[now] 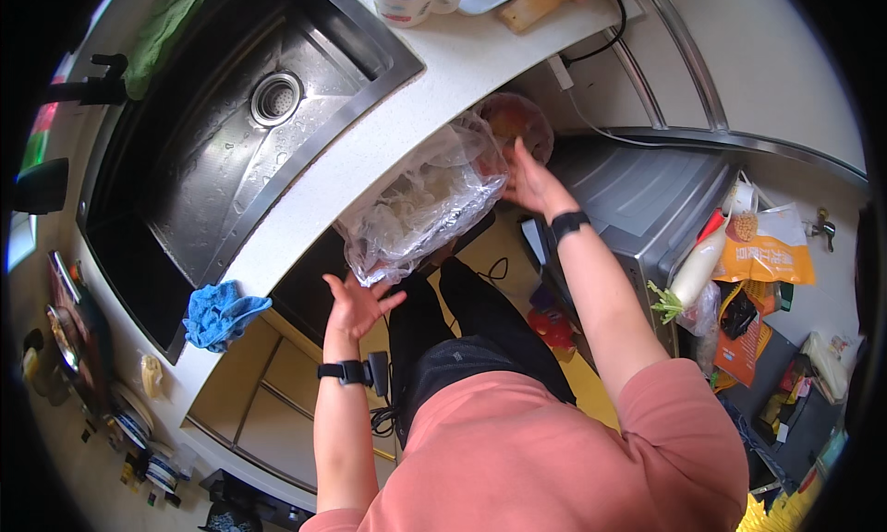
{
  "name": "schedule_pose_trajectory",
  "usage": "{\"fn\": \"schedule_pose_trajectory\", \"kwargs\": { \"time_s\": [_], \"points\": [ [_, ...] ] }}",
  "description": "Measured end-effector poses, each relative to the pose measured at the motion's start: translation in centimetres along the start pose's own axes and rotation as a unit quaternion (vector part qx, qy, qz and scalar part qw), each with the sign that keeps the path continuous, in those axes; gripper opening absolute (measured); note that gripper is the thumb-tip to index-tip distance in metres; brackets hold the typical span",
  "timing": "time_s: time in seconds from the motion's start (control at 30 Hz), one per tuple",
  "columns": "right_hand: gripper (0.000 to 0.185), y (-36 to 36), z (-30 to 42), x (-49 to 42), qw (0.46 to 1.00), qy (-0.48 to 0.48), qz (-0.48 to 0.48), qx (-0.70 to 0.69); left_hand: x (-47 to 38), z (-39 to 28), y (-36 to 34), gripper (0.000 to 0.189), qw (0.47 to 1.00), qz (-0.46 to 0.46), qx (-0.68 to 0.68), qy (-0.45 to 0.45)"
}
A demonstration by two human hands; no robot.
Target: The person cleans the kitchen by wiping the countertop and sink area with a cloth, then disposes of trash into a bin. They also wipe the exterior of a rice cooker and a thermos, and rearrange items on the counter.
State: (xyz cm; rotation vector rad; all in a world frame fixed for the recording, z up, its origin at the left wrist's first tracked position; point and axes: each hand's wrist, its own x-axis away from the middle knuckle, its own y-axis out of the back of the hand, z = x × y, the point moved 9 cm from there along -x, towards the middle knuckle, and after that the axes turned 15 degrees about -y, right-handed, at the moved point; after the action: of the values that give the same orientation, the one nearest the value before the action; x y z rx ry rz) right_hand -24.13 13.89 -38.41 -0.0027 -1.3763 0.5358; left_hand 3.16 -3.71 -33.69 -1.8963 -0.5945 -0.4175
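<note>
Below the counter edge, in front of my legs, is a large clear plastic bag [429,199] with pale contents that I cannot make out. At its lower left end my left hand [357,307] has its fingers spread; whether the fingertips touch the plastic is unclear. My right hand [528,178] is at the bag's right end, fingers extended and partly hidden behind the plastic, so its hold cannot be told. Just beyond that hand lies another clear bag [523,119] with reddish round things inside.
A steel sink [312,144] is set in the white counter [305,203], with a crumpled blue cloth [223,315] near its corner. A mug [409,1] stands at the top. Right of me, a grey appliance [637,192] stands beside a white radish [700,268] and food packets.
</note>
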Motion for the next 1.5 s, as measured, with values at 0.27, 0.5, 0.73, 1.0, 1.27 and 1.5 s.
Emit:
{"fn": "schedule_pose_trajectory", "kwargs": {
  "time_s": [0.27,0.5,0.73,1.0,1.27,1.5],
  "points": [
    [0.015,0.6,-1.2,-2.5,0.997,0.042,-0.060,0.017,-1.5,1.0,6.2,0.030,0.923,-0.258,-0.279,0.067],
    [0.034,-4.5,5.1,13.9,0.785,0.314,-0.400,0.355,1.0,-0.1,5.8,0.034,0.939,-0.278,-0.203,0.026],
    [0.032,-21.0,-1.7,3.2,0.554,0.186,-0.207,0.785,1.7,-3.4,0.9,0.043,0.940,-0.259,-0.200,-0.096],
    [0.056,-22.3,-4.3,-7.1,0.357,0.097,-0.021,0.929,0.2,-2.7,-2.0,0.070,0.954,-0.111,-0.264,-0.089],
    [0.050,-24.7,-3.2,-8.2,0.407,0.194,-0.048,0.891,-1.8,-1.0,0.0,0.069,0.977,-0.104,-0.154,-0.109],
    [0.047,-23.4,-1.8,-7.5,0.456,0.163,-0.070,0.872,-1.0,-3.0,1.7,0.041,0.948,-0.169,-0.250,-0.105]
  ]
}}
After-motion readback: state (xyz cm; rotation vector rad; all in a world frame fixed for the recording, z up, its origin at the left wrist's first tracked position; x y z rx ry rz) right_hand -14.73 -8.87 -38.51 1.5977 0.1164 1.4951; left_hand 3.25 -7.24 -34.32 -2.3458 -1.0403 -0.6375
